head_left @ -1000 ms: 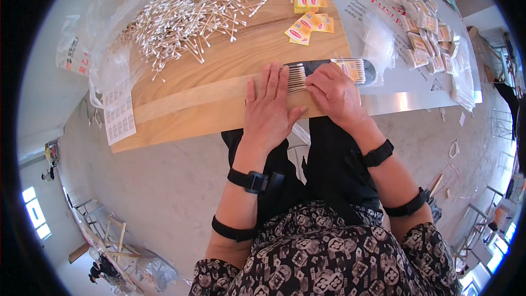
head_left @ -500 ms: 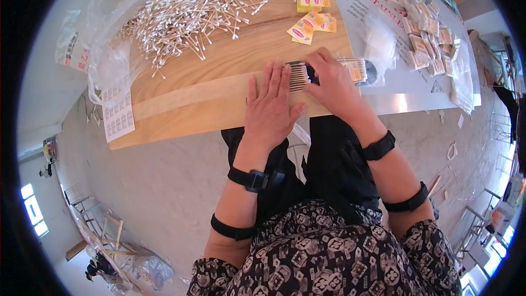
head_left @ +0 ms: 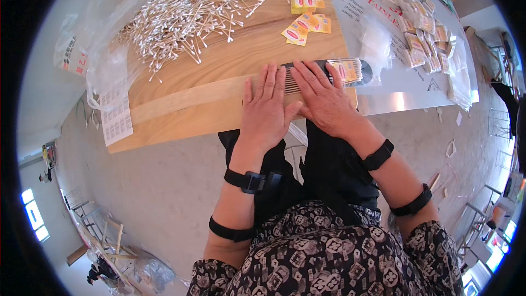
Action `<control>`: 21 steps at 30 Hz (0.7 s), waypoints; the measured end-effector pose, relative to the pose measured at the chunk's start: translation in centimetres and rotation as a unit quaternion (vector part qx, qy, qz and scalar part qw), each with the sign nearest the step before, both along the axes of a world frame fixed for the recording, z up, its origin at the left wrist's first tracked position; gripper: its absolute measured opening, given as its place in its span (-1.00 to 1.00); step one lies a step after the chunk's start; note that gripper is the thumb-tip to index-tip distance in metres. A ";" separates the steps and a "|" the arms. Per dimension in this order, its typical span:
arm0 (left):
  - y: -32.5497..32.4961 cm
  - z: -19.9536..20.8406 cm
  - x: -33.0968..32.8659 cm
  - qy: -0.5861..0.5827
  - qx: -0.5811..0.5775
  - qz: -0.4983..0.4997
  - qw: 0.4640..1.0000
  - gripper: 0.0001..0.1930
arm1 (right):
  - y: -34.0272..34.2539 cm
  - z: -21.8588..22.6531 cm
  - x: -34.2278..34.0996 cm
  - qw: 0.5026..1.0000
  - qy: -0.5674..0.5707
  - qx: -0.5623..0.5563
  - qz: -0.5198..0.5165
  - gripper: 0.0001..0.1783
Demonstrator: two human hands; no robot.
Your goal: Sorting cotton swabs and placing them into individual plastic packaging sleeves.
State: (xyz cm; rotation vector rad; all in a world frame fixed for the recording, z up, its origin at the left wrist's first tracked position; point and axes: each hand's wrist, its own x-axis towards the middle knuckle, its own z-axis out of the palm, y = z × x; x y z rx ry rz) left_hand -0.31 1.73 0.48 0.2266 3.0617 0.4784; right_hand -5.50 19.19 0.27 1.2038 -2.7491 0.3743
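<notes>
My left hand lies flat with fingers stretched over the left end of a row of cotton swabs. Beside it, my right hand presses flat on the same row, fingers extended, its thumb side close to my left thumb. The swabs rest side by side on a dark strip on the wooden table; most of the row is hidden under my palms. Just past my right fingers is a clear bag with swabs and a yellow card inside, by a dark rounded end piece.
A large heap of loose cotton swabs covers the far left of the wooden table. Yellow cards lie beyond my hands. Filled swab packs and clear bags are on the grey sheet at right. A printed sheet hangs at the left edge.
My right hand has gone from pinching at the swabs' right end to lying flat over the row. My left hand stays nearly in place.
</notes>
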 end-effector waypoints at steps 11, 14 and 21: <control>0.7 0.4 0.2 0.005 -0.025 0.010 1.000 -0.23 | 4.9 0.4 -1.0 0.993 -0.036 -0.007 -0.111 0.00; 1.4 0.2 -0.2 0.003 -0.023 0.003 1.000 -0.22 | 6.6 -0.7 -1.4 0.989 -0.069 0.007 -0.128 0.04; 4.0 -0.3 -1.3 0.013 -0.011 -0.008 1.000 -0.21 | 7.1 -1.3 -1.4 0.987 -0.103 -0.059 -0.104 0.01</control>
